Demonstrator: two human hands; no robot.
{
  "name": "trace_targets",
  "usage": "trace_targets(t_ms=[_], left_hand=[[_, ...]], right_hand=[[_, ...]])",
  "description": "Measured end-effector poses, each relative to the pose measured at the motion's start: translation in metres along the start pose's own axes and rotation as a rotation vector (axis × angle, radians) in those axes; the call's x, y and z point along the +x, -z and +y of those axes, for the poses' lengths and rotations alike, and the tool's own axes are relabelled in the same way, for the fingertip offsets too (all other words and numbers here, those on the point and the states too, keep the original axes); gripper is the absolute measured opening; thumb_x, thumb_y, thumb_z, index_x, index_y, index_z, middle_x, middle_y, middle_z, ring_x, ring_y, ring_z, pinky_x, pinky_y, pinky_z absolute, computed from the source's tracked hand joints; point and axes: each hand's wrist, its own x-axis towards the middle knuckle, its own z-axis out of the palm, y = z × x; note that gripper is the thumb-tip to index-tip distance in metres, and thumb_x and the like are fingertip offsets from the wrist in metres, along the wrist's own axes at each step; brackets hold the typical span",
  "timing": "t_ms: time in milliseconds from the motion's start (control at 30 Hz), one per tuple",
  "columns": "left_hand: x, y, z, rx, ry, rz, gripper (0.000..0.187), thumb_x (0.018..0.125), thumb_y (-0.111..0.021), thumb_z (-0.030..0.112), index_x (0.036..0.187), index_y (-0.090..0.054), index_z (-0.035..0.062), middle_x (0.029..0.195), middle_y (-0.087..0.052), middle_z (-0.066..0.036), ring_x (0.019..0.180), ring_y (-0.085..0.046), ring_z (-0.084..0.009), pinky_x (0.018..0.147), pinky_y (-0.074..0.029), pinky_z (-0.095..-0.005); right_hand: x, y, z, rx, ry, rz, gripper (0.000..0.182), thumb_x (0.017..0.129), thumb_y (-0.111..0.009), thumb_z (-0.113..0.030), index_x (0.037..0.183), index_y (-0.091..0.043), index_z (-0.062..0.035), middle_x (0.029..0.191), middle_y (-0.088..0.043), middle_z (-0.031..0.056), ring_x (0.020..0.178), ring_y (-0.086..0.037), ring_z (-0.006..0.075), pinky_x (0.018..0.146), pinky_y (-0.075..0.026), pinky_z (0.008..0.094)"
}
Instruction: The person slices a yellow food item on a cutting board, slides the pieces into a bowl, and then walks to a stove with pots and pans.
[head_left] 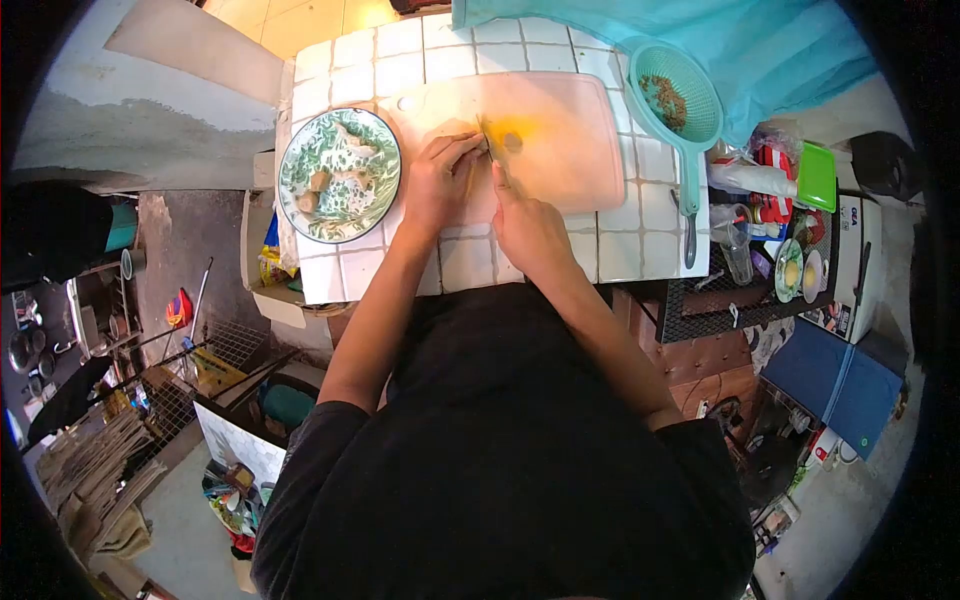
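Observation:
On the tiled tabletop lies a pale pink cutting board (570, 95) with a yellow stain near its middle. My right hand (535, 232) grips a knife (484, 133), its index finger stretched along the blade, which points away from me. Just left of the blade, the fingers of my left hand (440, 180) are pressed together on the board; what they hold is mostly hidden. A small brownish slice (513, 142) lies right of the blade on the stain. Left of the board, a green-and-white plate (300, 215) carries several pale brown, root-like pieces (320, 181).
A turquoise strainer (690, 160) with brown bits in it stands at the table's right side. A dark-handled tool (690, 243) lies near the right edge. Beyond is a black rack (690, 310) with packets and bowls. A turquoise cloth (780, 70) hangs at the back right.

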Motion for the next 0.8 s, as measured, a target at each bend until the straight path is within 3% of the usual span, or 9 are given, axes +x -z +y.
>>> trace_targets(t_ms=[33, 100, 133, 200, 233, 300, 367, 467, 800], left_hand=[[-0.002, -0.001, 0.000, -0.020, 0.019, 0.009, 0.023, 0.086, -0.078, -0.001, 0.109, -0.079, 0.0013, 0.109, -0.078, -0.014, 0.097, -0.075, -0.0323, 0.085, -0.061, -0.0382], [0.000, -0.002, -0.001, -0.041, 0.036, 0.028, 0.023, 0.086, -0.078, -0.001, 0.109, -0.079, 0.0012, 0.109, -0.078, -0.015, 0.097, -0.075, -0.0323, 0.084, -0.061, -0.0384], [0.000, -0.001, -0.001, -0.033, 0.035, 0.021, 0.023, 0.086, -0.079, -0.001, 0.109, -0.079, 0.0010, 0.109, -0.078, -0.015, 0.096, -0.075, -0.0319, 0.083, -0.061, -0.0382], [0.000, 0.000, -0.001, -0.023, 0.040, 0.016, 0.022, 0.086, -0.079, -0.001, 0.108, -0.079, 0.0009, 0.108, -0.078, -0.015, 0.095, -0.075, -0.0316, 0.082, -0.061, -0.0380], [0.001, -0.001, -0.003, -0.016, -0.001, 0.028, 0.022, 0.087, -0.079, 0.000, 0.108, -0.079, 0.0008, 0.108, -0.078, -0.015, 0.094, -0.075, -0.0314, 0.081, -0.062, -0.0377], [0.000, -0.001, -0.003, -0.011, -0.042, 0.036, 0.021, 0.087, -0.079, 0.000, 0.108, -0.079, 0.0007, 0.108, -0.078, -0.015, 0.093, -0.075, -0.0311, 0.080, -0.062, -0.0374], [0.000, 0.002, -0.001, 0.023, 0.037, -0.027, 0.022, 0.089, -0.079, -0.001, 0.111, -0.078, 0.0000, 0.112, -0.078, -0.017, 0.100, -0.076, -0.0312, 0.086, -0.062, -0.0362], [-0.001, -0.001, -0.005, -0.015, -0.002, 0.013, 0.022, 0.087, -0.079, 0.001, 0.109, -0.078, 0.0010, 0.106, -0.077, -0.016, 0.091, -0.074, -0.0324, 0.080, -0.060, -0.0381], [0.000, -0.001, -0.005, -0.009, -0.026, 0.012, 0.021, 0.087, -0.078, -0.001, 0.109, -0.077, 0.0008, 0.108, -0.077, -0.017, 0.095, -0.074, -0.0353, 0.084, -0.060, -0.0409]], right_hand=[[-0.001, -0.002, 0.004, -0.004, 0.002, 0.005, 0.068, 0.096, -0.061, -0.012, 0.160, -0.041, 0.0023, 0.127, -0.069, 0.0256, 0.094, -0.074, 0.0391, 0.082, -0.060, 0.0507], [-0.001, -0.006, 0.015, 0.075, 0.064, 0.134, 0.068, 0.099, -0.060, -0.017, 0.162, -0.040, -0.0039, 0.104, -0.075, 0.0253, 0.078, -0.072, 0.0424, 0.076, -0.057, 0.0548], [-0.002, -0.006, 0.018, 0.073, 0.069, 0.129, 0.068, 0.099, -0.060, -0.017, 0.162, -0.040, -0.0039, 0.104, -0.075, 0.0253, 0.078, -0.072, 0.0424, 0.076, -0.057, 0.0548], [-0.003, -0.001, 0.017, 0.096, 0.049, 0.198, 0.068, 0.099, -0.061, -0.019, 0.163, -0.041, -0.0065, 0.089, -0.073, 0.0263, 0.075, -0.072, 0.0427, 0.074, -0.057, 0.0551], [-0.004, 0.005, 0.013, 0.095, 0.050, 0.195, 0.068, 0.099, -0.061, -0.019, 0.163, -0.041, -0.0065, 0.089, -0.073, 0.0263, 0.075, -0.072, 0.0427, 0.074, -0.057, 0.0551], [-0.007, 0.020, 0.001, -0.006, -0.089, -0.022, 0.068, 0.099, -0.061, -0.021, 0.163, -0.041, -0.0088, 0.076, -0.071, 0.0243, 0.070, -0.071, 0.0424, 0.071, -0.057, 0.0552], [-0.009, 0.023, -0.006, -0.009, -0.064, -0.014, 0.068, 0.099, -0.061, -0.021, 0.163, -0.042, -0.0092, 0.074, -0.070, 0.0237, 0.069, -0.071, 0.0420, 0.069, -0.056, 0.0552], [-0.009, 0.026, -0.011, -0.029, -0.045, -0.010, 0.067, 0.099, -0.062, -0.022, 0.163, -0.043, -0.0099, 0.070, -0.069, 0.0223, 0.066, -0.070, 0.0414, 0.067, -0.056, 0.0550], [-0.011, 0.031, -0.019, -0.046, -0.035, -0.015, 0.066, 0.099, -0.063, -0.021, 0.162, -0.045, -0.0093, 0.069, -0.068, 0.0199, 0.065, -0.070, 0.0398, 0.066, -0.056, 0.0533]])
